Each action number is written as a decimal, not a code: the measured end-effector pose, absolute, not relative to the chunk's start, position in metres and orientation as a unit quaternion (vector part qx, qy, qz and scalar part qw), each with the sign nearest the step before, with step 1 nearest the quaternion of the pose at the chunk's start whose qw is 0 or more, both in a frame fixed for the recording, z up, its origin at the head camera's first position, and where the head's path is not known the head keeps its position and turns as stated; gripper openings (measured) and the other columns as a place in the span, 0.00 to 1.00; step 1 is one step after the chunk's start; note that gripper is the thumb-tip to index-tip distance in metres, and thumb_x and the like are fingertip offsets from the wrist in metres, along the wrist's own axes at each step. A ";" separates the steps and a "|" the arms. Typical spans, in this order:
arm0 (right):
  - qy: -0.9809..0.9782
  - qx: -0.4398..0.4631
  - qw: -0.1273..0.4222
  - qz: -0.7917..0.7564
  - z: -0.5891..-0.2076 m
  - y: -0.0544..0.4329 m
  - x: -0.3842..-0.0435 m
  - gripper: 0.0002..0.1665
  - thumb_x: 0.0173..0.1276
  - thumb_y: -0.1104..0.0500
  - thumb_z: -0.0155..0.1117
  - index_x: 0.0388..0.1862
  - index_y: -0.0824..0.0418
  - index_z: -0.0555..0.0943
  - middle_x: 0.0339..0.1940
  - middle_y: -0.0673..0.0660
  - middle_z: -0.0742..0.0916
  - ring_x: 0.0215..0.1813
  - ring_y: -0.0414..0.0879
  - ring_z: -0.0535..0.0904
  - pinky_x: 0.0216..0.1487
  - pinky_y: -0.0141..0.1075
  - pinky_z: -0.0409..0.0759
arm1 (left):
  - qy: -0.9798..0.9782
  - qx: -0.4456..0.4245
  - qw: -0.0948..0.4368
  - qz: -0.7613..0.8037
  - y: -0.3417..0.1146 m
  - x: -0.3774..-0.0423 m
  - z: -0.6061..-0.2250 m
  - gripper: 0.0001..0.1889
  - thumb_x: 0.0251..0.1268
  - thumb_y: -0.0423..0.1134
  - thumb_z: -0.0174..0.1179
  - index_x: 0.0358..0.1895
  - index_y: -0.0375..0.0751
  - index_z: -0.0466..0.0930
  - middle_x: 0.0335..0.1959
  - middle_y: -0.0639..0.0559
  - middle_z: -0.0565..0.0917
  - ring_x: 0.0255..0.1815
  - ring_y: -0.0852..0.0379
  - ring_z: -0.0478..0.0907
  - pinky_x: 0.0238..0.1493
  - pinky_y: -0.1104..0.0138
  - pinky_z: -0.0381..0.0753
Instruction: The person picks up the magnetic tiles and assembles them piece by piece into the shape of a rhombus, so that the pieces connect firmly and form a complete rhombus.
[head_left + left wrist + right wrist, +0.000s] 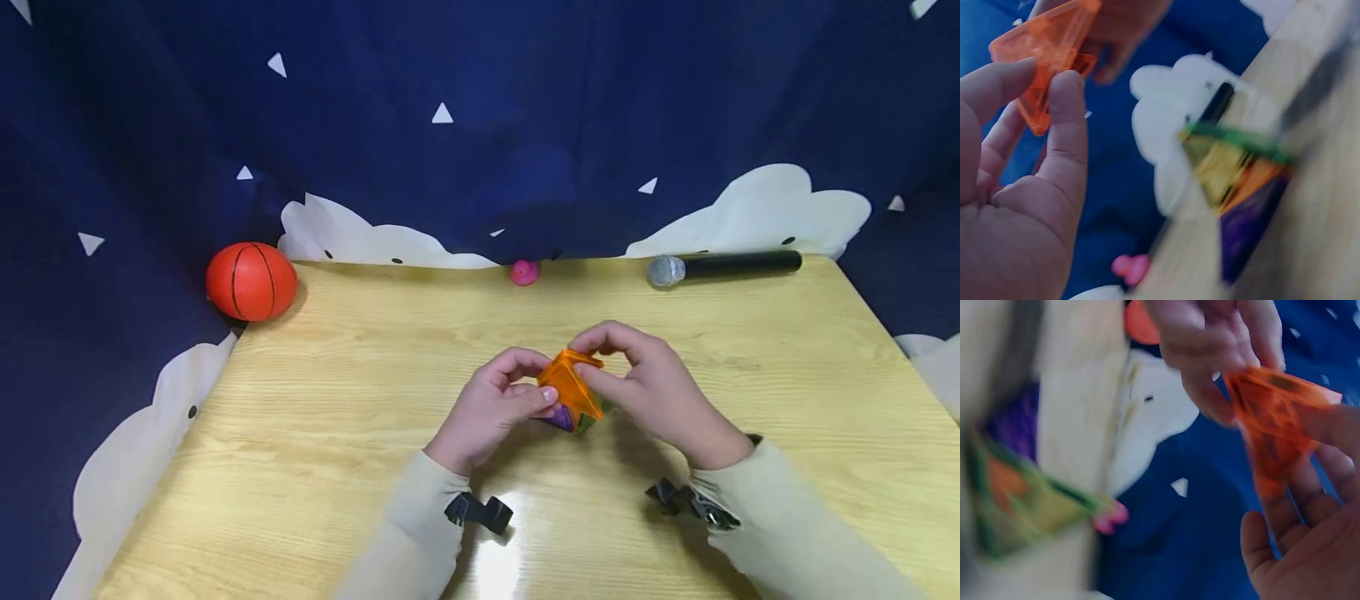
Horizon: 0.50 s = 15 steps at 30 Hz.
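Translucent orange magnetic tiles (567,385), joined into a small angular shape, are held up between both hands. My left hand (495,408) pinches their lower left side between thumb and fingers. From the right, my right hand (656,392) grips the same tiles, its thumb and fingertips on the upper edge. The left wrist view shows a triangular orange face (1041,47) in the left fingers. Apart from these, a tile structure with a purple triangle (1250,228), a green edge (1241,139) and yellow and orange parts stands on the table; the hands partly hide it in the head view.
A red basketball (251,282) sits at the table's far left corner. Along the back edge are a pink rubber duck (524,272) and a black microphone (738,265). Behind the wooden table (360,367) hangs a dark blue curtain (525,150) with white clouds.
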State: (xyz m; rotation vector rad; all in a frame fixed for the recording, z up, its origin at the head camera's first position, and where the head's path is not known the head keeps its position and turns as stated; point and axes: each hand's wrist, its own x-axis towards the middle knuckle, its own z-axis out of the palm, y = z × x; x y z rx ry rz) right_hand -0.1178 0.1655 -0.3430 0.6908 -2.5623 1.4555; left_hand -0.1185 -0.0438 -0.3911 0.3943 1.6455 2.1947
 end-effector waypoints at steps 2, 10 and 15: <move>-0.869 0.295 0.091 0.387 -0.331 0.159 -0.126 0.12 0.65 0.68 0.70 0.45 0.55 0.84 0.41 0.47 0.87 0.43 0.42 0.78 0.43 0.36 0.79 | 0.604 0.130 0.169 0.768 -0.055 -0.122 -0.389 0.16 0.67 0.24 0.62 0.57 0.32 0.76 0.52 0.43 0.78 0.40 0.55 0.84 0.47 0.63 0.85; -0.880 0.368 0.034 0.300 -0.325 0.146 -0.147 0.13 0.65 0.70 0.69 0.41 0.53 0.83 0.38 0.45 0.83 0.30 0.37 0.76 0.33 0.33 0.79 | 0.607 0.122 0.231 0.750 -0.082 -0.131 -0.392 0.16 0.73 0.30 0.59 0.60 0.33 0.74 0.48 0.38 0.83 0.48 0.42 0.84 0.56 0.52 0.81; -0.889 0.325 -0.017 0.323 -0.338 0.146 -0.150 0.13 0.65 0.71 0.66 0.39 0.54 0.82 0.40 0.49 0.85 0.36 0.40 0.84 0.40 0.37 0.84 | 0.601 0.100 0.254 0.751 -0.084 -0.141 -0.410 0.13 0.75 0.33 0.56 0.59 0.34 0.75 0.48 0.39 0.84 0.48 0.38 0.84 0.53 0.56 0.83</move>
